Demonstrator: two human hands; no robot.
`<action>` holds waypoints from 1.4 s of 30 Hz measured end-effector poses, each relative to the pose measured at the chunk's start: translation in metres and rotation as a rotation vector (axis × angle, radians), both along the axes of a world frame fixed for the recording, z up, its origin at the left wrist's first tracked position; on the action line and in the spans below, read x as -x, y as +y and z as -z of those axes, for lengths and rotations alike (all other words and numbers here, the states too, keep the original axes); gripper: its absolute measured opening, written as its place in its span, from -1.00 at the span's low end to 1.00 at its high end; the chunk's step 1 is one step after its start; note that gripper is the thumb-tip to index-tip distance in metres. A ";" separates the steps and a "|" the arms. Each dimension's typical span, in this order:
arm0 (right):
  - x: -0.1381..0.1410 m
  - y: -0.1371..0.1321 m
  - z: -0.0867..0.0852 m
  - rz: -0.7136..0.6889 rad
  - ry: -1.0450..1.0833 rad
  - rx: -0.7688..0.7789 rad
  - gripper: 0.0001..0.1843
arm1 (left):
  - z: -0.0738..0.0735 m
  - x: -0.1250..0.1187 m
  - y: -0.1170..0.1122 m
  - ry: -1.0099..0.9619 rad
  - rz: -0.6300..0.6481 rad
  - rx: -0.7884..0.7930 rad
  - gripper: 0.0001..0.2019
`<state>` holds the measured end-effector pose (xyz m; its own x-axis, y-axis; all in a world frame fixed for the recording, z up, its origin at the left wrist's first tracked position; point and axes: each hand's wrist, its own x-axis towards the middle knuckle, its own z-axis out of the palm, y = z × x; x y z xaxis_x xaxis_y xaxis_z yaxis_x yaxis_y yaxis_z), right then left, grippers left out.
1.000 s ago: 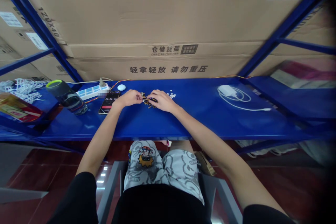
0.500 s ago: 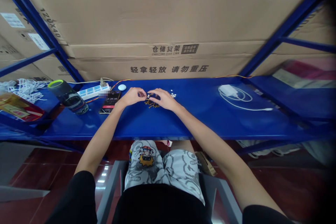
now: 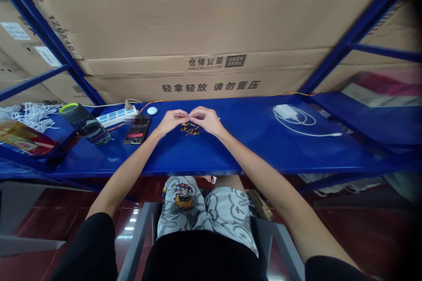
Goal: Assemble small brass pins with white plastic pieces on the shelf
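My left hand (image 3: 170, 120) and my right hand (image 3: 207, 119) are raised a little above the blue shelf (image 3: 231, 149), their fingertips pinched together and meeting at one small piece too tiny to name. Below them a small pile of dark and gold parts (image 3: 190, 130) lies on the shelf. Both forearms reach in from the bottom of the view.
A phone (image 3: 137, 129) lies left of my hands, with a white power strip (image 3: 115, 116), a small white puck (image 3: 152, 110) and a dark bottle (image 3: 82, 123) beyond it. A white charger with coiled cable (image 3: 293, 116) lies at the right. Cardboard boxes (image 3: 204, 30) stand behind the shelf.
Both hands have lifted off the pile of small parts and come together fingertip to fingertip just above it. The pile now lies uncovered below them.
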<state>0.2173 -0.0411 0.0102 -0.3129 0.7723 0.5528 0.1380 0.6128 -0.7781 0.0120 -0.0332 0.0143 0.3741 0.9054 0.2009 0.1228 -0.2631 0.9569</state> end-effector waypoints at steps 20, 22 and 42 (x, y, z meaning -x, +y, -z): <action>-0.017 0.022 0.009 0.151 -0.067 0.109 -0.87 | -0.008 0.015 0.009 0.084 -0.119 -0.036 -0.72; -0.029 0.026 0.007 0.269 -0.271 0.027 -0.83 | -0.011 0.027 0.012 0.209 -0.067 -0.107 -0.76; -0.039 0.021 0.001 0.545 -0.692 -0.075 -0.71 | -0.008 0.047 0.015 0.889 -0.167 -0.385 -0.73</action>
<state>0.2567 -0.0201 0.0088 -0.1949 0.8812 0.4307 0.8511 0.3702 -0.3722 -0.0349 -0.0187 0.0223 0.4050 0.8921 0.2002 0.8206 -0.4512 0.3506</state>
